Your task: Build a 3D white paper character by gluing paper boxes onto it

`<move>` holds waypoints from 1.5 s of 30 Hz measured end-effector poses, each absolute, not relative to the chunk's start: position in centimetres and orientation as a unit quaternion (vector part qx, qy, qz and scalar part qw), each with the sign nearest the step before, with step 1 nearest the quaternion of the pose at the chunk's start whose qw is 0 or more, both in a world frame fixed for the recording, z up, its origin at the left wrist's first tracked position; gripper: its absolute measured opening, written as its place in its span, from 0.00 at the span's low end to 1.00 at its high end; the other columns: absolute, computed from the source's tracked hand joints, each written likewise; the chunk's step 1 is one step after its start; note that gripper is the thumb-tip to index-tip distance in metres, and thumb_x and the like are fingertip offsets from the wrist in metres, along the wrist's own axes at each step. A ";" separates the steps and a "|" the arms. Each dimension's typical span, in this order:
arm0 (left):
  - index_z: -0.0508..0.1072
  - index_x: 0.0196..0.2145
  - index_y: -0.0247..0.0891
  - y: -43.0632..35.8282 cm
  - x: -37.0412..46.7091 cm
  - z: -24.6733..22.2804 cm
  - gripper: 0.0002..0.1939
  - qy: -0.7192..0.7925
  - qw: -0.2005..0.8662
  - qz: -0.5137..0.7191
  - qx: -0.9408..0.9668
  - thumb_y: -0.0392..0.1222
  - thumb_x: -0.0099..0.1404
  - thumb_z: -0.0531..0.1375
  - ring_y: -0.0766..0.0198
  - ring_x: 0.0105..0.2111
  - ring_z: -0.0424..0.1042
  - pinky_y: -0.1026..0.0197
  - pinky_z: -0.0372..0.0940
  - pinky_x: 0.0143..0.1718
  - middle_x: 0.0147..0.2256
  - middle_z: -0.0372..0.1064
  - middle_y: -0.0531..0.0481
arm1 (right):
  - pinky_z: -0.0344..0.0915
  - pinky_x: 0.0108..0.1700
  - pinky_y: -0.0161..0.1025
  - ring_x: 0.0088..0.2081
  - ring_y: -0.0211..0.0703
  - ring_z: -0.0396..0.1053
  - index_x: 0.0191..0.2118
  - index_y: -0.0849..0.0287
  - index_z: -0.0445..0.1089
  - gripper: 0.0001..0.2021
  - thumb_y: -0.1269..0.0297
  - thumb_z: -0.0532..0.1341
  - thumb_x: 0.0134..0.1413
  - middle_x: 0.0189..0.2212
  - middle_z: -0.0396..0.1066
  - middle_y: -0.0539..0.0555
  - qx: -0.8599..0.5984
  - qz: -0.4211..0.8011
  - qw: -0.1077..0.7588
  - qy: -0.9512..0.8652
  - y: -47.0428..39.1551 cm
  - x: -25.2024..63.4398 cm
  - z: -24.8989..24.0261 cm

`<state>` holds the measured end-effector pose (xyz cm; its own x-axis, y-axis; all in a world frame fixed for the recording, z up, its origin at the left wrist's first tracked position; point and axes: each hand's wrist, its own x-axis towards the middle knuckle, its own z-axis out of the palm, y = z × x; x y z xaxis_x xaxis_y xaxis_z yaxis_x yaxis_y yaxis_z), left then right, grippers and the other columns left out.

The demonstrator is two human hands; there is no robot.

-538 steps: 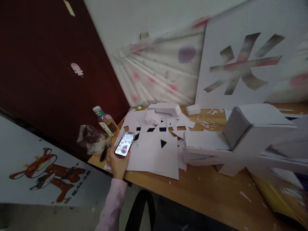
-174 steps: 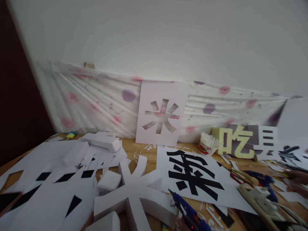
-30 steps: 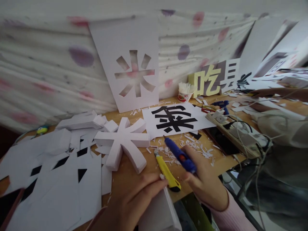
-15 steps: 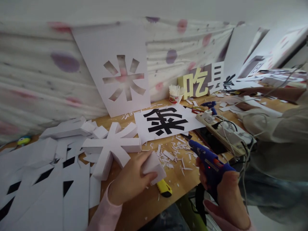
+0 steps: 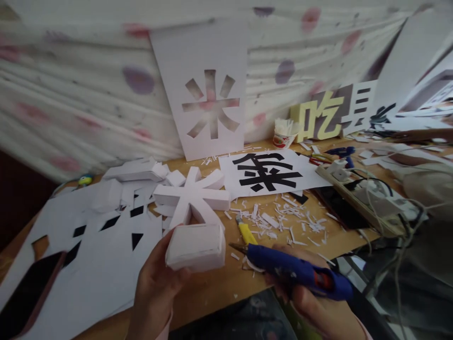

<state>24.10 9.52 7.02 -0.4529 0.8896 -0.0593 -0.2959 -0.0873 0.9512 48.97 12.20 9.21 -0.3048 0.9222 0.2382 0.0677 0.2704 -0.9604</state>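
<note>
My left hand (image 5: pixel 155 278) is closed around a small white foam-board block (image 5: pixel 196 248), raised above the table with its top face tilted toward me. In my right hand (image 5: pixel 307 297) is a blue hot glue gun (image 5: pixel 293 267), its nozzle pointing left, close to the block's right side but apart from it. Just behind the block lies a white three-dimensional star-like character piece (image 5: pixel 193 191). A yellow utility knife (image 5: pixel 246 231) rests on the table behind the nozzle. Farther back is a white sheet printed with a black character (image 5: pixel 267 172).
White scraps (image 5: pixel 279 219) litter the table. A power strip (image 5: pixel 354 203) with cables stands at right, near another person's sleeve (image 5: pixel 428 186). Cut white boards (image 5: pixel 116 264) and a phone (image 5: pixel 33 293) lie left. A stencil board (image 5: pixel 214 125), paper cup (image 5: pixel 284 137) and yellow character (image 5: pixel 320 118) stand behind.
My left hand has lifted the block off the table and turned it. The glue gun has swung left, its nozzle now beside the block. The view has shifted left.
</note>
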 end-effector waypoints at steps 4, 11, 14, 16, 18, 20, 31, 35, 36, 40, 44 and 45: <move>0.77 0.49 0.48 8.4 23.6 7.5 0.31 0.507 0.442 0.678 0.295 0.39 0.46 0.75 0.49 0.51 0.73 0.60 0.73 0.44 0.50 0.75 0.47 | 0.56 0.20 0.36 0.18 0.40 0.62 0.24 0.53 0.73 0.30 0.28 0.59 0.45 0.18 0.67 0.50 -0.342 0.448 0.456 -0.688 12.3 48.1 11.3; 0.77 0.49 0.47 7.7 23.1 7.3 0.33 0.495 0.441 0.688 0.296 0.36 0.43 0.75 0.49 0.49 0.75 0.62 0.74 0.40 0.51 0.75 0.47 | 0.49 0.19 0.39 0.16 0.41 0.58 0.20 0.53 0.68 0.32 0.24 0.57 0.39 0.15 0.62 0.49 -0.366 0.435 0.433 -0.700 11.6 47.8 11.7; 0.78 0.47 0.46 7.6 23.2 7.3 0.33 0.496 0.441 0.688 0.293 0.35 0.40 0.75 0.48 0.48 0.75 0.62 0.75 0.38 0.49 0.76 0.46 | 0.49 0.18 0.39 0.16 0.41 0.56 0.19 0.53 0.67 0.34 0.22 0.55 0.39 0.15 0.61 0.49 -0.371 0.439 0.425 -0.700 11.4 47.8 11.6; 0.78 0.47 0.46 7.5 23.2 7.3 0.33 0.498 0.442 0.687 0.290 0.36 0.40 0.75 0.47 0.49 0.74 0.62 0.74 0.39 0.50 0.76 0.47 | 0.49 0.19 0.39 0.16 0.41 0.56 0.19 0.53 0.67 0.33 0.23 0.56 0.39 0.15 0.61 0.49 -0.366 0.442 0.420 -0.703 11.3 47.9 11.7; 0.78 0.48 0.47 7.3 23.2 7.3 0.33 0.498 0.440 0.686 0.294 0.36 0.41 0.75 0.48 0.50 0.74 0.62 0.74 0.40 0.51 0.75 0.48 | 0.49 0.19 0.39 0.16 0.41 0.57 0.20 0.53 0.68 0.33 0.23 0.56 0.40 0.15 0.62 0.49 -0.362 0.439 0.422 -0.706 11.2 47.9 11.6; 0.78 0.47 0.48 7.2 23.2 7.2 0.33 0.500 0.438 0.684 0.301 0.36 0.41 0.75 0.48 0.49 0.74 0.62 0.74 0.38 0.51 0.75 0.48 | 0.49 0.19 0.39 0.17 0.41 0.57 0.20 0.53 0.67 0.33 0.24 0.55 0.42 0.15 0.61 0.49 -0.363 0.431 0.425 -0.708 11.1 48.1 11.4; 0.77 0.47 0.52 6.8 24.2 7.9 0.33 0.521 0.434 0.675 0.290 0.45 0.40 0.76 0.46 0.53 0.71 0.59 0.73 0.43 0.51 0.75 0.52 | 0.54 0.21 0.41 0.19 0.45 0.60 0.20 0.50 0.68 0.30 0.25 0.56 0.44 0.16 0.63 0.51 -0.372 0.419 0.430 -0.708 11.3 48.4 11.6; 0.77 0.47 0.51 6.6 24.1 7.8 0.35 0.519 0.453 0.671 0.274 0.47 0.38 0.77 0.44 0.54 0.71 0.58 0.75 0.41 0.52 0.74 0.50 | 0.54 0.20 0.40 0.19 0.43 0.60 0.20 0.52 0.68 0.32 0.25 0.54 0.45 0.17 0.63 0.50 -0.390 0.392 0.442 -0.706 11.4 48.2 12.1; 0.77 0.47 0.51 6.5 23.8 7.6 0.36 0.516 0.458 0.669 0.275 0.46 0.38 0.77 0.43 0.53 0.71 0.57 0.75 0.41 0.52 0.74 0.50 | 0.54 0.20 0.40 0.18 0.43 0.60 0.20 0.52 0.68 0.31 0.26 0.54 0.47 0.17 0.63 0.50 -0.387 0.388 0.445 -0.708 11.4 48.2 12.1; 0.76 0.50 0.52 6.3 22.7 6.4 0.36 0.495 0.467 0.659 0.322 0.43 0.41 0.76 0.44 0.53 0.72 0.56 0.74 0.44 0.54 0.73 0.49 | 0.55 0.20 0.39 0.19 0.41 0.60 0.21 0.52 0.66 0.29 0.29 0.56 0.50 0.17 0.62 0.49 -0.373 0.399 0.453 -0.704 11.4 48.4 11.6; 0.73 0.54 0.53 6.1 21.9 5.2 0.36 0.468 0.481 0.657 0.343 0.40 0.47 0.74 0.48 0.52 0.73 0.58 0.74 0.45 0.54 0.73 0.51 | 0.54 0.18 0.39 0.18 0.40 0.59 0.22 0.53 0.66 0.28 0.31 0.56 0.51 0.18 0.62 0.49 -0.368 0.403 0.463 -0.699 11.5 48.5 11.3; 0.73 0.54 0.54 6.1 21.8 5.0 0.36 0.465 0.485 0.657 0.341 0.39 0.47 0.74 0.49 0.52 0.73 0.59 0.73 0.45 0.54 0.73 0.51 | 0.54 0.19 0.39 0.18 0.40 0.59 0.22 0.53 0.66 0.28 0.31 0.56 0.51 0.17 0.62 0.49 -0.371 0.399 0.464 -0.699 11.5 48.5 11.4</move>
<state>21.81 6.06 5.02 -0.2958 0.9553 -0.0031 -0.3198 -0.0960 0.9426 48.47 11.51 11.38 -0.2952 0.8880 0.3526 0.1479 0.4071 -0.9013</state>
